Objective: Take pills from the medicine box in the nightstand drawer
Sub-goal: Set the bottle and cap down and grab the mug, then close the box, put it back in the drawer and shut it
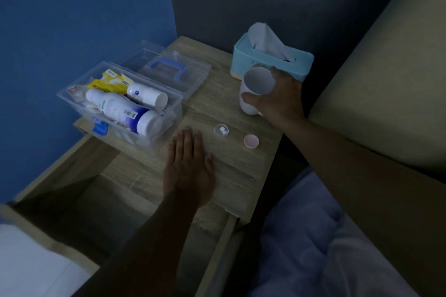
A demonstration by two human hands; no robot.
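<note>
We look down on a wooden nightstand [231,161] whose drawer [101,200] stands pulled open below its near-left edge, its inside dim. On the left of the top sits the clear medicine box [169,113], open, with its transparent lid [169,67] and blue handle lying just behind it; inside lie two white bottles [115,106] on their sides and a yellow packet [106,84] among smaller items we cannot make out. At the back right stands a pale blue tissue box [299,62] with a tissue pulled up. Our right hand [280,96] is wrapped around a white cup [255,87] just in front of that box, the cup tilted so its mouth faces us. Our left hand [188,166] lies flat on the tabletop, fingers spread and holding nothing — just beside the medicine box. Between the hands rest a small clear round container [221,130] with two white pills [222,130] in it and, nearby, a pink cap [251,141].
</note>
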